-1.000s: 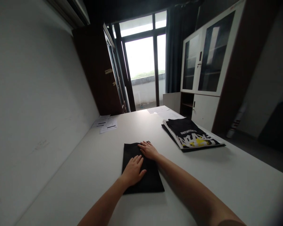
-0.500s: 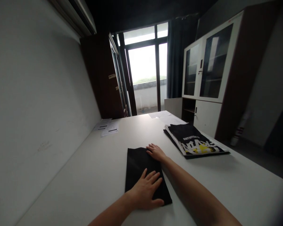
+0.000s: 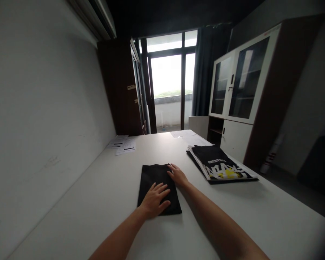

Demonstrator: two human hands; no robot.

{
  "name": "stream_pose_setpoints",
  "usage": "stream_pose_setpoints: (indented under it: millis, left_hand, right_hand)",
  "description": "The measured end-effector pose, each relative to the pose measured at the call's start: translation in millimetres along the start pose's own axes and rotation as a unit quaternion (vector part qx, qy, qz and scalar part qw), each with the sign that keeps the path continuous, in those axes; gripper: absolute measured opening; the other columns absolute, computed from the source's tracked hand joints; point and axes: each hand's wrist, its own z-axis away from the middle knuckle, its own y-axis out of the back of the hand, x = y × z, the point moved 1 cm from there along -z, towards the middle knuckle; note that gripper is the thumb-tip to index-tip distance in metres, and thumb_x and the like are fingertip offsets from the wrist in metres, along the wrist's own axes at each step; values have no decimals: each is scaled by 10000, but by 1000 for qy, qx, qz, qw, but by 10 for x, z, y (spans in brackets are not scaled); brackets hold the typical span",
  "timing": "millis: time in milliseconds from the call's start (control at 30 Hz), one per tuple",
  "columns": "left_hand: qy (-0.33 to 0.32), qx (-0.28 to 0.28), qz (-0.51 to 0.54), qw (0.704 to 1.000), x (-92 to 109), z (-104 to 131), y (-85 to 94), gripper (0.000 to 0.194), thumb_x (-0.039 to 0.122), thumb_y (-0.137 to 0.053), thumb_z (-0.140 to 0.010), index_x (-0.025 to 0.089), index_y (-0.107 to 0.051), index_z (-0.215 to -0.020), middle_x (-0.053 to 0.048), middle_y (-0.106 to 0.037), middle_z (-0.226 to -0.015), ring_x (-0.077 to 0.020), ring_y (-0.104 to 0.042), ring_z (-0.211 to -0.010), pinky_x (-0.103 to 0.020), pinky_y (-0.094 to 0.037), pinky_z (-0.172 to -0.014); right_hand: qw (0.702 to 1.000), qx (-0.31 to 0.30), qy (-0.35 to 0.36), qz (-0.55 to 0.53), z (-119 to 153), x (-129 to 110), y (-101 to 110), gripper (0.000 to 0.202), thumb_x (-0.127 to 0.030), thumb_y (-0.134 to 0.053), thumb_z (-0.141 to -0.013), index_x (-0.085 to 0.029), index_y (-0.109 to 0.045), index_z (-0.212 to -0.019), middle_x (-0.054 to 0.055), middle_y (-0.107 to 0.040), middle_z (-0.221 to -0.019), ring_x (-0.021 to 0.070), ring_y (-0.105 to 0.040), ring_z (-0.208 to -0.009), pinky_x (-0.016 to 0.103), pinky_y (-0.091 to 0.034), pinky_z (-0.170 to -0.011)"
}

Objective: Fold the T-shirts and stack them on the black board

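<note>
A piece of black cloth (image 3: 154, 175), folded into a flat rectangle, lies on the white table (image 3: 97, 209) in front of me. My left hand (image 3: 155, 199) rests palm down on its nearer half, fingers spread. At the far right corner, my right hand (image 3: 177, 174) touches the cloth's edge with its fingers stretched out and a little apart. Neither hand grips anything. What kind of garment or cloth it is cannot be made out.
Right of my hands is a stack of folded black and white shirts (image 3: 219, 164), the top one printed in white and yellow. Paper sheets (image 3: 124, 146) lie by the left wall, and more papers (image 3: 185, 135) at the far edge. A cabinet (image 3: 238, 137) stands beyond.
The black cloth has shifted slightly left and away from me, and lies straighter. My left hand has moved left and forward with it; my right hand stays at the far right corner.
</note>
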Motion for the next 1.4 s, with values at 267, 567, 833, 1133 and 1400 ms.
stream_pose_setpoints:
  millis: [267,567,833,1133,1400]
  left_hand:
    - [211,96,-56,971,-620,23,-22,408,336,-473,-982,201,-675,-1310,-101,-562,-1482,-267,-467,-1411,-475,-294,-1218]
    - [233,19,-78,969,-914,195,-192,563,414,-394,-1005,212,-481,-1523,-93,-339,-1637,-303,-286,-1521,-514,-250,-1224]
    - [248,32,-87,964,-622,474,-232,603,443,-410,-1004,208,-417,-1559,-105,-268,-1666,-307,-206,-1547,-536,-173,-1240]
    - [205,12,-43,978,-611,586,-99,588,437,-467,-987,213,-452,-1530,-97,-308,-1654,-295,-237,-1537,-533,-182,-1240]
    - [182,31,-35,982,-630,547,-112,570,402,-471,-976,203,-489,-1510,-82,-368,-1628,-281,-274,-1527,-492,-221,-1247]
  right_hand:
    - [997,6,77,-27,154,-486,50,444,-360,-544,-955,-231,-650,-1367,82,-502,-1533,274,-421,-1441,450,-313,-1199]
    - [995,-71,71,26,797,-963,-228,568,-443,-447,-1012,-195,-492,-1522,113,-414,-1590,294,-349,-1487,458,-249,-1230]
    - [976,-151,147,48,1097,-874,77,763,-640,-439,-989,-204,-328,-1605,107,-234,-1666,289,-175,-1549,473,-143,-1257]
    - [971,-165,174,-2,1116,-852,174,734,-610,-511,-968,-264,-352,-1595,78,-283,-1655,269,-219,-1540,480,-153,-1258]
    - [963,-195,188,6,1098,-854,265,870,-732,-521,-907,-288,-282,-1616,93,-170,-1682,307,-147,-1553,520,-89,-1256]
